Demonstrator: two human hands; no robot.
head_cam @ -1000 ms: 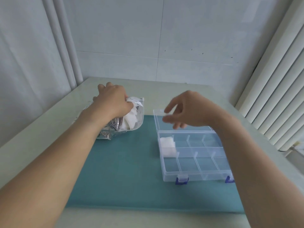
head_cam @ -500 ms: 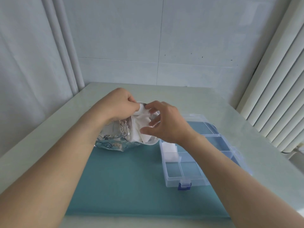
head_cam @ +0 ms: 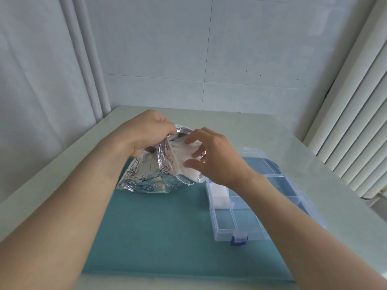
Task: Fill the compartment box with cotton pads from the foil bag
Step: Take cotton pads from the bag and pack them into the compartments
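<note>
A crinkled foil bag (head_cam: 150, 176) with blue print is lifted off the teal mat, its mouth facing right. My left hand (head_cam: 146, 132) pinches the bag's upper edge. My right hand (head_cam: 211, 158) reaches into the mouth and grips a stack of white cotton pads (head_cam: 184, 155) between thumb and fingers. The clear compartment box (head_cam: 240, 233) lies open to the right under my right forearm, its lid folded back. White pads (head_cam: 218, 194) fill its near-left upper compartment; the other visible compartments hold nothing.
A teal mat (head_cam: 157, 237) covers the pale table (head_cam: 314, 185). A tiled wall stands behind, a curtain at the left, and white radiator ribs (head_cam: 356, 122) at the right. Blue latches (head_cam: 238, 240) mark the box's front edge.
My right hand moved left from above the box to the bag's mouth and took hold of pads. My left hand has raised the bag's opening.
</note>
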